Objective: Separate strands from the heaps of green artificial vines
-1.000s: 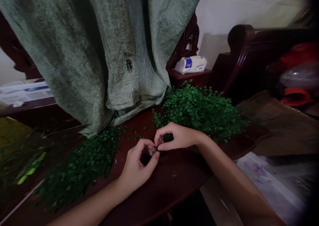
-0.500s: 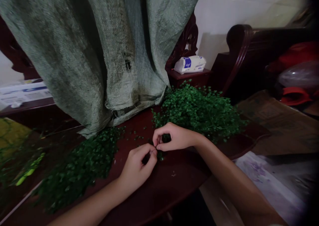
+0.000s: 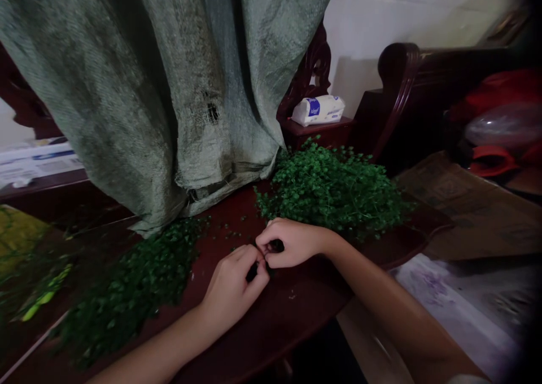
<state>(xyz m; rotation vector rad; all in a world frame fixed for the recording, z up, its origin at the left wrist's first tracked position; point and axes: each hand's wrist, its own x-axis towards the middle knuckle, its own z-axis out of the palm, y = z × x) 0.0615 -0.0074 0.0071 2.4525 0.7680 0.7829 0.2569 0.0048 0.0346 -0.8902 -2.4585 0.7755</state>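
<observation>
My left hand point(image 3: 232, 285) and my right hand point(image 3: 290, 243) meet fingertip to fingertip over the dark red wooden table point(image 3: 296, 310). Both are curled in a pinch round a small dark green sprig point(image 3: 259, 265), which is mostly hidden between the fingers. A bushy heap of bright green leafy sprigs point(image 3: 334, 186) lies just behind my right hand. A flatter spread of darker green leaves point(image 3: 131, 285) lies to the left of my left hand.
A large grey-green woven sack point(image 3: 169, 84) stands at the back of the table. A white tissue pack point(image 3: 317, 110) sits on a side stand behind it. Carved dark wooden furniture point(image 3: 402, 84), red objects point(image 3: 495, 158) and cardboard point(image 3: 474, 203) fill the right.
Both hands have closed tighter together on the sprig and shifted slightly left and down. The view has panned a little to the right.
</observation>
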